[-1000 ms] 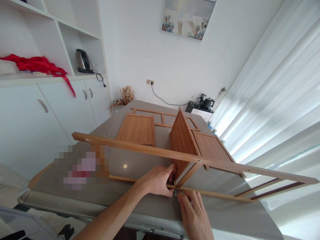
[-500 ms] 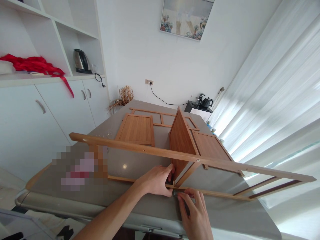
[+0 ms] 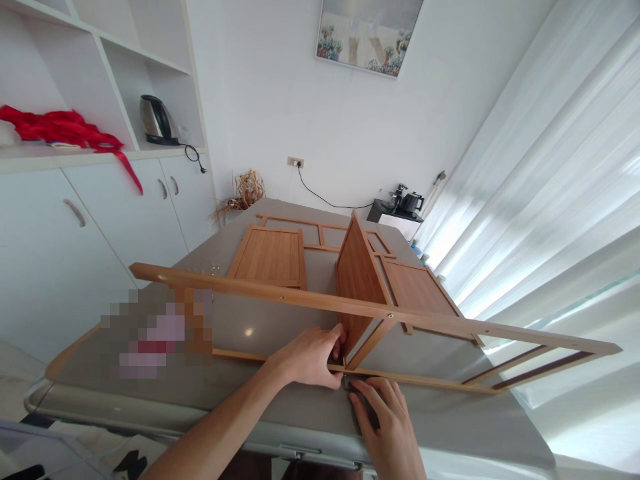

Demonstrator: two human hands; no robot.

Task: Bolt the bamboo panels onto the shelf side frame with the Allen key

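A ladder-like wooden frame [image 3: 320, 301] stands on its long edge near the front of the table. A slatted wooden panel [image 3: 361, 267] rises behind it and meets it at a crossbar. My left hand [image 3: 313, 358] is closed around the lower rail by that joint, its thumb in front and fingers behind. Just right of it, my right hand [image 3: 385, 413] pinches a small grey metal piece [image 3: 346, 382] against the rail's front; its exact kind is too small to tell.
Another wooden panel [image 3: 270, 255] lies flat at the left, and a third panel [image 3: 420, 287] lies to the right. A second ladder-like frame [image 3: 313, 233] rests at the back of the grey table [image 3: 295, 325]. Tiny hardware [image 3: 215, 269] sits at the left. A pixelated patch hides the left front.
The view has shifted slightly. My left hand keeps its grip on the rail, while the fingers of my right hand have turned a little at the small metal piece.
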